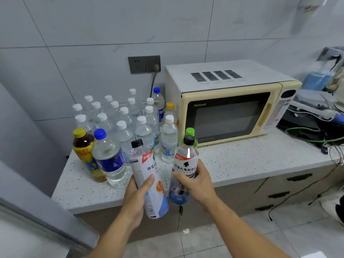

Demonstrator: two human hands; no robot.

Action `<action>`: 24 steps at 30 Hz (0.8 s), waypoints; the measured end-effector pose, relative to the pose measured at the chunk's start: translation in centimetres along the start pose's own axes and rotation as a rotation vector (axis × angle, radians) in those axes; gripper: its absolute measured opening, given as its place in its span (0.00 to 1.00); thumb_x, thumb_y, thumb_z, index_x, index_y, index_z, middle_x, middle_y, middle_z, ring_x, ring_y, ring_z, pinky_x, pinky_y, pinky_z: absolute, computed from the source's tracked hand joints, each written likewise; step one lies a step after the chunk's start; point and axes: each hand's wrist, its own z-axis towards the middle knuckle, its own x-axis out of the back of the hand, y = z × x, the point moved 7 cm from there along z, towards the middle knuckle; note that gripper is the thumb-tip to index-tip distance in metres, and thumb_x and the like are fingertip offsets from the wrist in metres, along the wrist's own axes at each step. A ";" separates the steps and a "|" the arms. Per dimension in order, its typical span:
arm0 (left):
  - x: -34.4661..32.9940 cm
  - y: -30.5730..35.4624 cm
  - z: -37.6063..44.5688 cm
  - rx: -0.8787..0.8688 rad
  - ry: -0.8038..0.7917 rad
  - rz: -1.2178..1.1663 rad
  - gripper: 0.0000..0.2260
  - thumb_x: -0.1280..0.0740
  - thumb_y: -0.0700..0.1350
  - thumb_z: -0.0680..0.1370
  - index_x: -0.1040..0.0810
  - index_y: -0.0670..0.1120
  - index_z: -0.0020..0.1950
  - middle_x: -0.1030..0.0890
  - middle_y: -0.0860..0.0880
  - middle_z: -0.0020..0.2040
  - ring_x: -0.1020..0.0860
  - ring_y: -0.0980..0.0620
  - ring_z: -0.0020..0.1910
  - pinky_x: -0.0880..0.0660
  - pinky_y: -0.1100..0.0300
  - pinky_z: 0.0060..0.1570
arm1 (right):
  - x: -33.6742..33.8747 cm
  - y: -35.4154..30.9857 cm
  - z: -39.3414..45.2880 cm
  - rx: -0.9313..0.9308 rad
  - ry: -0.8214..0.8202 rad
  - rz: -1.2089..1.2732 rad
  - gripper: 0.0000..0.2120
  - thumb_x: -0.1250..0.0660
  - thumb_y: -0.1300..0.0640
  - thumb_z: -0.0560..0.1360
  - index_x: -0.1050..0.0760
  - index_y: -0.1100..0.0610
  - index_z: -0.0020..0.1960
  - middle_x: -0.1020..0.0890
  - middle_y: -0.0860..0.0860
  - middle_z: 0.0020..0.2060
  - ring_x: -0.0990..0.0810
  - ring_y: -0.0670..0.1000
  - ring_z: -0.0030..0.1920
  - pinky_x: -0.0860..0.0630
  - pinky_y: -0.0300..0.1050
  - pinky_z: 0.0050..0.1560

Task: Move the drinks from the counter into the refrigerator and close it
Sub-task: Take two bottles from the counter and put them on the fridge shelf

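Above the front edge of the speckled counter (232,161), the person holds two black-capped electrolyte drinks clear of the surface: the left hand (135,200) wraps the lower body of the orange-label bottle (149,181), thumb across its front, and the right hand (193,181) curls round the middle of the blue-label bottle (184,170). Both bottles tilt slightly, caps away from the person. Behind them on the counter stand a cluster of white-capped water bottles (121,118), a yellow-capped tea bottle (84,148), a large blue-capped water bottle (109,157) and a green-capped bottle (190,132) just beside the National microwave (229,103), so most of the job looks undone. A grey panel (37,211) at the lower left may be the refrigerator or its door; the frame does not settle it. To carry well, each hand should hold firmly at the bottle's waist, keep the caps up, and swing the pair wide of the tea bottle and large water bottle standing near the left hand, since a knock there could topple the crowded row.
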 end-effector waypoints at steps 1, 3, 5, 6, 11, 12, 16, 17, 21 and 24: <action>-0.4 0.1 -0.8 0.012 -0.001 -0.052 0.24 0.27 0.54 0.69 0.24 0.54 0.64 0.16 0.46 0.58 0.17 0.45 0.54 0.21 0.48 0.52 | 0.3 0.0 -0.5 -0.014 -0.014 0.019 0.19 0.22 0.60 0.70 0.23 0.50 0.56 0.14 0.46 0.47 0.15 0.45 0.47 0.20 0.36 0.41; -1.0 0.2 -2.6 0.037 0.031 -0.110 0.25 0.29 0.55 0.69 0.25 0.51 0.65 0.16 0.44 0.56 0.16 0.44 0.52 0.20 0.51 0.47 | 0.8 0.2 -1.5 -0.044 -0.034 0.054 0.17 0.22 0.60 0.70 0.23 0.50 0.55 0.13 0.45 0.46 0.15 0.44 0.46 0.20 0.35 0.40; -1.2 -0.1 -4.7 0.075 0.086 -0.143 0.28 0.31 0.58 0.69 0.25 0.49 0.66 0.16 0.41 0.55 0.17 0.42 0.51 0.21 0.51 0.46 | 1.3 0.5 -2.5 -0.080 -0.046 0.098 0.15 0.23 0.59 0.71 0.22 0.51 0.55 0.13 0.46 0.45 0.14 0.45 0.45 0.20 0.35 0.40; -1.3 -0.3 -5.8 0.097 0.105 -0.155 0.29 0.32 0.59 0.69 0.25 0.47 0.66 0.16 0.40 0.55 0.17 0.41 0.51 0.21 0.51 0.46 | 1.4 0.7 -3.0 -0.095 -0.054 0.118 0.14 0.23 0.59 0.71 0.22 0.52 0.55 0.13 0.47 0.45 0.14 0.46 0.45 0.20 0.36 0.39; -0.4 -1.4 -11.8 0.160 0.161 -0.238 0.31 0.31 0.61 0.66 0.23 0.42 0.62 0.16 0.35 0.51 0.16 0.41 0.41 0.19 0.52 0.36 | 0.5 1.9 -5.7 -0.150 -0.108 0.168 0.13 0.24 0.57 0.72 0.22 0.53 0.55 0.13 0.49 0.45 0.14 0.50 0.46 0.17 0.43 0.44; 0.1 -1.6 -13.1 0.161 0.181 -0.250 0.32 0.31 0.61 0.66 0.23 0.41 0.62 0.16 0.35 0.50 0.16 0.41 0.41 0.20 0.53 0.36 | -0.1 2.2 -6.4 -0.158 -0.126 0.170 0.13 0.24 0.57 0.72 0.22 0.53 0.55 0.13 0.49 0.45 0.14 0.51 0.46 0.17 0.45 0.45; 3.4 -2.3 -18.0 0.155 0.303 -0.246 0.33 0.31 0.60 0.65 0.23 0.40 0.63 0.16 0.36 0.48 0.16 0.42 0.40 0.20 0.53 0.36 | -3.7 3.1 -10.1 -0.168 -0.246 0.168 0.13 0.23 0.57 0.71 0.21 0.53 0.53 0.13 0.50 0.45 0.14 0.50 0.45 0.19 0.39 0.41; 4.4 -2.4 -19.1 0.146 0.340 -0.238 0.33 0.30 0.59 0.65 0.23 0.40 0.63 0.16 0.36 0.48 0.16 0.42 0.39 0.20 0.53 0.36 | -4.8 3.4 -11.1 -0.176 -0.281 0.156 0.14 0.22 0.57 0.70 0.21 0.53 0.53 0.13 0.50 0.44 0.14 0.49 0.45 0.19 0.38 0.40; 9.1 -2.6 -23.4 0.107 0.466 -0.223 0.30 0.29 0.58 0.65 0.23 0.43 0.62 0.16 0.36 0.48 0.16 0.43 0.40 0.20 0.52 0.37 | -9.4 4.2 -15.2 -0.205 -0.402 0.111 0.18 0.21 0.57 0.68 0.23 0.52 0.54 0.13 0.48 0.44 0.14 0.48 0.45 0.19 0.40 0.42; 13.2 -2.6 -26.5 0.064 0.562 -0.224 0.28 0.28 0.57 0.65 0.22 0.44 0.61 0.16 0.37 0.47 0.16 0.42 0.40 0.20 0.51 0.38 | -13.1 4.2 -18.0 -0.204 -0.469 0.073 0.18 0.21 0.56 0.68 0.23 0.52 0.54 0.13 0.48 0.45 0.14 0.48 0.45 0.17 0.43 0.44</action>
